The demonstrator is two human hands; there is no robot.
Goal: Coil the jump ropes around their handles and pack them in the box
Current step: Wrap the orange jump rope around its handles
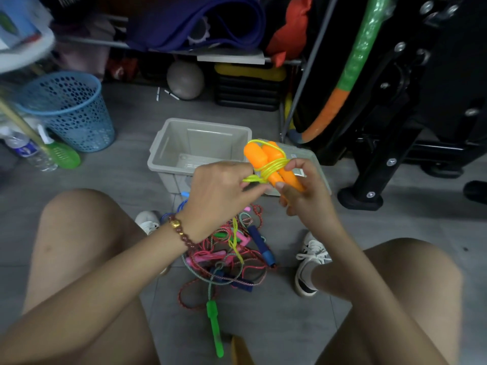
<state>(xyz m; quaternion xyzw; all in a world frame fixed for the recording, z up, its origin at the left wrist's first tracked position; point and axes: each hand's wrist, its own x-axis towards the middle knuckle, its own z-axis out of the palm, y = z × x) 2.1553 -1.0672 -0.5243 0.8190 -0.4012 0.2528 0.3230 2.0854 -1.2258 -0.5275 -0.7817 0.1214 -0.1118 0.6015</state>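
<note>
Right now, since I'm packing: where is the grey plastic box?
Head view, centre: the grey plastic box stands open on the floor, right of the blue mesh basket.

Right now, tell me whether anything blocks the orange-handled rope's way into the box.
Nothing visible does. The right hand holds the orange handles, the left hand pinches their yellow rope, right by the open box.

orange handles (259, 156), yellow-green rope (274, 165), grey box (168, 154), blue perforated basket (71, 111)
</note>
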